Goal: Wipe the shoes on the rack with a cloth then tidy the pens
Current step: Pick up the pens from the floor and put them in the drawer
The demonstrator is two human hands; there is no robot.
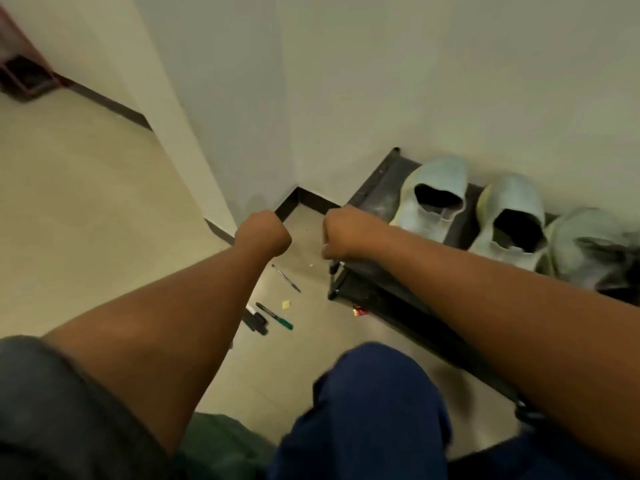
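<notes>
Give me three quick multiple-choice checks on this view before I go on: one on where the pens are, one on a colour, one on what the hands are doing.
1. Where do the pens lie?
A. On the floor left of the rack
B. On the rack's top shelf
C. Inside a shoe

2. What colour is the cap end of the nearest marker?
A. Red
B. Green
C. Yellow

3. How are both hands?
A. Flat on the shoes
B. Each gripping a pen
C. Curled into fists, nothing seen in them

Key: 1 A, the pens sit on the tiles beside the rack. 2 B, its tip end is green. 3 C, the left hand and right hand show closed knuckles with no cloth visible.
</notes>
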